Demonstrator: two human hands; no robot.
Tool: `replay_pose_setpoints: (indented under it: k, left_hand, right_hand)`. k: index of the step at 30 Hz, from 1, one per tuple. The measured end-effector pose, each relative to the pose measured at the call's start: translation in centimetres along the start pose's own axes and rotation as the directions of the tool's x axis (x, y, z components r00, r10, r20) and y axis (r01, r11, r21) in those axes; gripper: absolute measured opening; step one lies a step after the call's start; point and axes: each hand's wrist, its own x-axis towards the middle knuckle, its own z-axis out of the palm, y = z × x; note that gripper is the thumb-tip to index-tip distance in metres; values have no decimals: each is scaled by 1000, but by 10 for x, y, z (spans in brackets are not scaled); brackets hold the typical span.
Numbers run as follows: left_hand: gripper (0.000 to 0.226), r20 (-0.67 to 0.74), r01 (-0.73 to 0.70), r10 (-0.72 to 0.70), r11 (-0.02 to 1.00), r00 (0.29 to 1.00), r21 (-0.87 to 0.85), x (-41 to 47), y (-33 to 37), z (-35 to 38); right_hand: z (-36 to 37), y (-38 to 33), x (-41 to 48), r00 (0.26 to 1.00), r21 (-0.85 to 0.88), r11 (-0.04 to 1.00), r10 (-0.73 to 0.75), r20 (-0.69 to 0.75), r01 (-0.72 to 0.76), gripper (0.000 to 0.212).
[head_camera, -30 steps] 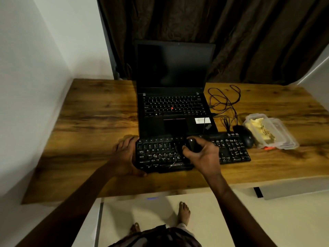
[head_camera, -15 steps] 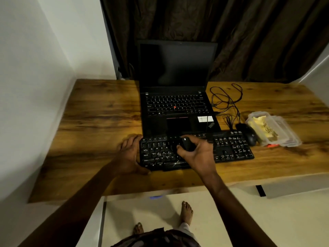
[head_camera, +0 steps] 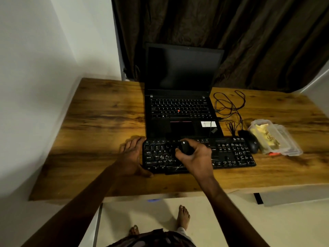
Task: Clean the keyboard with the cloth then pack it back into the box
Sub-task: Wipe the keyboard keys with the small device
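Left hand (head_camera: 132,157) flat, steadying keyboard (head_camera: 199,154) end; right hand (head_camera: 193,154) clutches dark wad, probably cloth (head_camera: 185,148). Keyboard rigid, light: lift by ends.

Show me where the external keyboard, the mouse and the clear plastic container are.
external keyboard (head_camera: 233,154): head view, on the right-hand key block.
mouse (head_camera: 249,140): head view, on its black back.
clear plastic container (head_camera: 284,141): head view, on its right-hand lid.
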Motion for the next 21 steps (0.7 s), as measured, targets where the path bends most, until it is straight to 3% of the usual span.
replay_pose_setpoints:
  k: [4,7,10,14,21]
  left_hand:
    - [152,11,8,-8,1000,1000,0,0,-2,0]
    - [152,21,9,-9,1000,1000,19,1,-1,0]
    - [151,18,7,-7,1000,1000,24,1,0,-2]
    - [152,21,-9,9,1000,1000,26,0,-2,0]
    - [152,27,-2,1,999,1000,42,0,0,0]
  right_hand:
    - [-3,-3,3,998,88,994,69,10,-70,16]
    - [-18,3,5,992,22,993,113,-50,-112,26]
    - [-22,8,5,994,-72,994,70,-87,-76,18]
    - [4,-2,1,999,-74,997,27,30,-25,10]
    - [28,-17,0,997,93,996,-2,77,-5,8]
